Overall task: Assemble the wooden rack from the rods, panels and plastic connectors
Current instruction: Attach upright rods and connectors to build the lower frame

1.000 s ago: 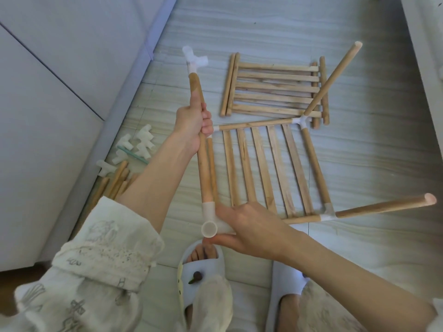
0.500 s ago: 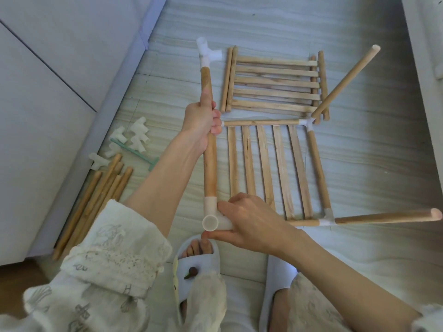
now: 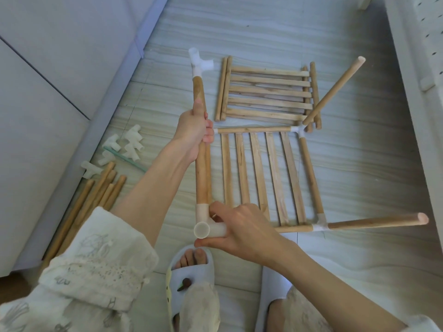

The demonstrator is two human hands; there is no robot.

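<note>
The left hand (image 3: pixel 195 129) has its grip wrapped round a thick wooden rod (image 3: pixel 203 164) near the middle of its length, thumb laid along the shaft. The rod's long axis runs near-to-far from the person, almost vertical in the view, leaning slightly left at the far end. Its far end carries a white plastic connector (image 3: pixel 200 63) whose free sockets point away and to the right. Its near end sits in a second connector (image 3: pixel 208 227), one open socket facing the camera. The right hand (image 3: pixel 242 232) pinches this near connector, thumb beneath and fingers curled over the top.

The rod lies along the left edge of a slatted panel (image 3: pixel 261 176) on the floor (image 3: pixel 359 176); the panel's slats run parallel to the rod. Two corner connectors on the panel's right side each carry a rod pointing outward to the right, one (image 3: pixel 374 222) level, one (image 3: pixel 334 89) slanting up and away.

A second slatted panel (image 3: pixel 267 92) lies just beyond, slats crosswise. Spare rods (image 3: pixel 96 192) and loose connectors (image 3: pixel 124 147) lie to the left by the wall.

Against the frame half a second earlier, the rod stands slightly closer to the panel's left edge; both grips are unchanged.
</note>
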